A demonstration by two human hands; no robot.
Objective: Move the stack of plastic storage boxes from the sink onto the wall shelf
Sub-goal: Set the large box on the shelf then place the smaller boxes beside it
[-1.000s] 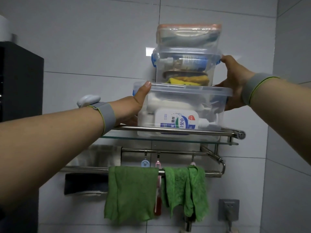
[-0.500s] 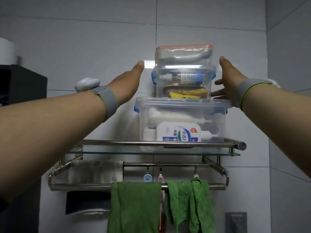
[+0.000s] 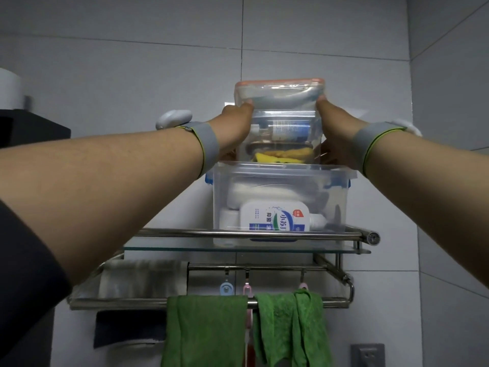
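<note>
Three clear plastic storage boxes stand stacked on the glass wall shelf (image 3: 164, 249). The large bottom box (image 3: 280, 197) holds a white bottle with a blue label. The middle box (image 3: 284, 136) holds a small bottle and something yellow. The flat top box (image 3: 279, 92) has an orange lid. My left hand (image 3: 234, 128) presses the middle box's left side, thumb up at the top box. My right hand (image 3: 334, 128) grips the right side the same way.
A chrome rail (image 3: 185, 232) runs along the shelf front. Below it a lower rack (image 3: 84, 304) carries a folded towel, small hooks and two green cloths (image 3: 206, 332). A dark cabinet (image 3: 34, 131) stands at the left. A tiled side wall closes in on the right.
One second ago both hands held the stack low on the shelf. They came off and spread open, and now they have closed on the sides of the middle box.
</note>
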